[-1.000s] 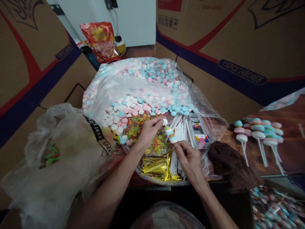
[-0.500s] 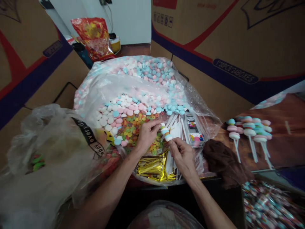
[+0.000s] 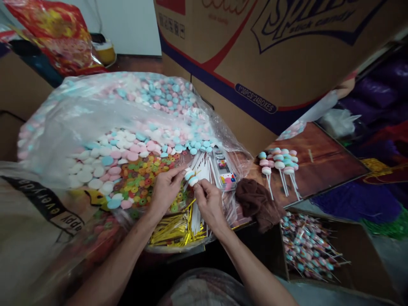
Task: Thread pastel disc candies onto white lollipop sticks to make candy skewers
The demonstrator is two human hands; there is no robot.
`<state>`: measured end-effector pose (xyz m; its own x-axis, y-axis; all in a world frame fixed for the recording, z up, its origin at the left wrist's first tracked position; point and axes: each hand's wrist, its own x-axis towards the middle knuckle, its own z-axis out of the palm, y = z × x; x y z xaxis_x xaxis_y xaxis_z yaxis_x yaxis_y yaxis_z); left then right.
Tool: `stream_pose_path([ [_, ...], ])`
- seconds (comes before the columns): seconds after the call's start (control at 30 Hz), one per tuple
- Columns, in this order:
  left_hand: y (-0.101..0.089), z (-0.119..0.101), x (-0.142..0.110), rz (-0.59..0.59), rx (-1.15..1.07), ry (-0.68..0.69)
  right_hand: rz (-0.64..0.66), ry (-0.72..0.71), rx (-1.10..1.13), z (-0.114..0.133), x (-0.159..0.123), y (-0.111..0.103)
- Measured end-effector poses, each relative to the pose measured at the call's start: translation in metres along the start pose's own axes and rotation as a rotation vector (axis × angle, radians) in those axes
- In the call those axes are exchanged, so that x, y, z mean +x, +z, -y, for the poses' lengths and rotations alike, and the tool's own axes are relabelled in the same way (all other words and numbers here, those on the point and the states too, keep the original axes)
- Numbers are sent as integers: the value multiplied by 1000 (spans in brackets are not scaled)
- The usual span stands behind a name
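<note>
Between my hands is a candy skewer point(image 3: 191, 177) with white and pale blue marshmallow discs and an orange-yellow layer. My left hand point(image 3: 165, 189) pinches its upper left end. At its lower right end, the fingers of my right hand point(image 3: 210, 203) are closed on it; the stick is mostly hidden. Under and around my hands lie gummy rings point(image 3: 137, 174), white paper sticks point(image 3: 205, 168) and gold twist ties point(image 3: 172, 231). Pink, white and blue marshmallow discs point(image 3: 92, 168) spread out behind, partly under a clear plastic bag point(image 3: 79, 114).
Several assembled candy skewers point(image 3: 279, 161) lie on the brown table point(image 3: 325, 157) at right, near a dark brown cloth point(image 3: 258, 204). An open carton point(image 3: 360, 263) below holds many wrapped candy sticks. A large cardboard box point(image 3: 207, 55) stands behind. A clear plastic case point(image 3: 228, 178) lies beside the sticks.
The view has swung to the right, showing more of the carton and the table's right side. Both hands still hold the candy skewer, which is now tilted a little differently.
</note>
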<state>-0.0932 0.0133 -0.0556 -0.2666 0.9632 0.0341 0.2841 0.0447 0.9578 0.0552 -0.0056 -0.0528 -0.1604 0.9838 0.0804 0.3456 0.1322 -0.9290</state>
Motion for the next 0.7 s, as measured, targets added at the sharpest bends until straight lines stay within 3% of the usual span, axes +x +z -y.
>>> stream_pose_path([
  [0.17, 2, -13, 0, -52, -168, 0, 52, -48, -72, 9, -2, -15],
  [0.27, 0, -21, -2, 6, -206, 7, 36, -92, -108, 8, -11, -36],
  [0.37, -4, -21, -1, 29, -177, -3, -108, -109, -127, -3, -19, -66],
  [0.5, -12, -11, 6, -92, -94, 10, -478, -20, -228, -24, -12, -117],
  [0.63, -24, -9, 12, -139, 114, 68, -603, 122, -426, -41, 12, -170],
  [0.7, -29, -14, 14, -131, 255, 122, -575, 130, -492, -50, 22, -190],
])
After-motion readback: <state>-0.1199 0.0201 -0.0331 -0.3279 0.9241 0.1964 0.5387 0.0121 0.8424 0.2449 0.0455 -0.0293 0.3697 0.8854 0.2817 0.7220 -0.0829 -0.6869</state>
